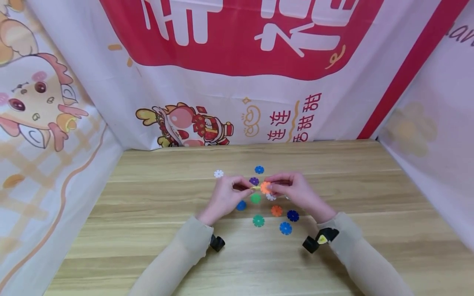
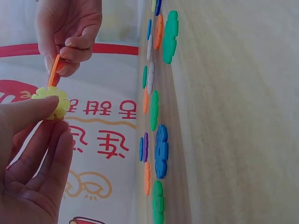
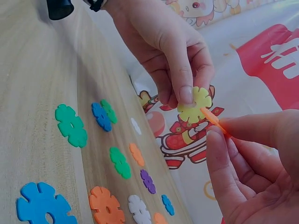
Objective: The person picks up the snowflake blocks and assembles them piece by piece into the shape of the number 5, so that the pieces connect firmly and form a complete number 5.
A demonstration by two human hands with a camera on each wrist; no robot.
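Observation:
Between thumb and fingers, my left hand (image 1: 226,196) pinches a yellow notched plastic disc (image 3: 202,98), shaped like a flower. My right hand (image 1: 299,194) pinches an orange disc (image 1: 265,188) of the same kind. Both hands are raised over the middle of the wooden table. In the right wrist view the orange disc stands edge-on, at an angle to the yellow one, and their rims meet. My fingertips cover part of each disc.
Below my hands, loose discs lie on the table (image 1: 148,230): white (image 1: 218,174), purple (image 1: 254,180), green (image 1: 258,220), orange (image 1: 276,211), dark blue (image 1: 293,216) and several more. Printed cloth (image 1: 237,111) hangs behind the table and along both sides.

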